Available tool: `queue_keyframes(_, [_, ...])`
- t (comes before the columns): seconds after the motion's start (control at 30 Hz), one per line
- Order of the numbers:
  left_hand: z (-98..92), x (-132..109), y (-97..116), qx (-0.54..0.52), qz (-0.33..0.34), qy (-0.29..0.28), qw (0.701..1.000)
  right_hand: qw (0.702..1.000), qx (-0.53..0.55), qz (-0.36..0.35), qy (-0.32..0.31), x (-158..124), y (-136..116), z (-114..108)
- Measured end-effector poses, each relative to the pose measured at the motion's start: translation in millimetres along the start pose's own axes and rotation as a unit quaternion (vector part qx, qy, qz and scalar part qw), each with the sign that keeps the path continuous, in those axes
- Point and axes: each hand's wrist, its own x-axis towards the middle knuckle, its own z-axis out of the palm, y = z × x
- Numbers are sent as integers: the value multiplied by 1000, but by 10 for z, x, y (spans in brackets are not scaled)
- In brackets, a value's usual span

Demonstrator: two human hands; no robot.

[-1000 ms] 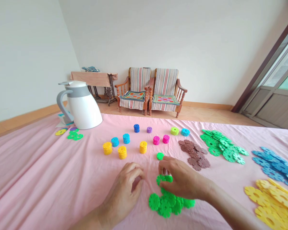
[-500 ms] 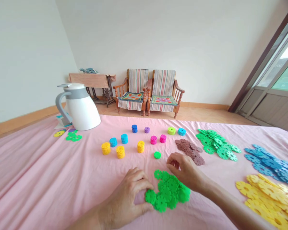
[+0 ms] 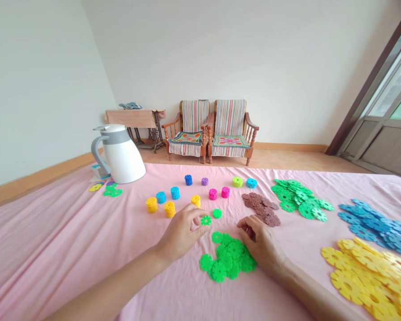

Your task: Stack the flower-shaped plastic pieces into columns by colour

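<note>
Pink bedsheet (image 3: 53, 263): left hand (image 3: 180, 232) pinches a green disc (image 3: 206, 220), right hand (image 3: 259, 243) curls against green pile (image 3: 229, 261).

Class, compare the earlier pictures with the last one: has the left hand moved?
Yes: the left hand has moved forward, off the green pile, toward the green disc, which has not shifted.

Right hand (image 3: 260, 244), fingertips hidden from view

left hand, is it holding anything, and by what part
The left hand is pinching a small green plastic disc by its left edge.
</note>
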Motion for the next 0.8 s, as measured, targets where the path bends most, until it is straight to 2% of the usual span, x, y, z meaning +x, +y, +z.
queue_keyframes(0.17, [174, 281, 10, 40, -6, 1, 999, 1000, -3, -11, -8, -10, 12, -20])
queue_keyframes(0.37, [405, 420, -117, 55, -4, 1, 998, 1000, -6, -18, -13, -13, 5, -21])
queue_keyframes(0.67, [479, 485, -202, 64, -18, -13, 998, 1000, -7, -10, -23, -14, -40, -65])
queue_keyframes(0.8, [434, 464, -162, 57, -14, -18, 998, 1000, -8, -10, -25, -18, -45, -71])
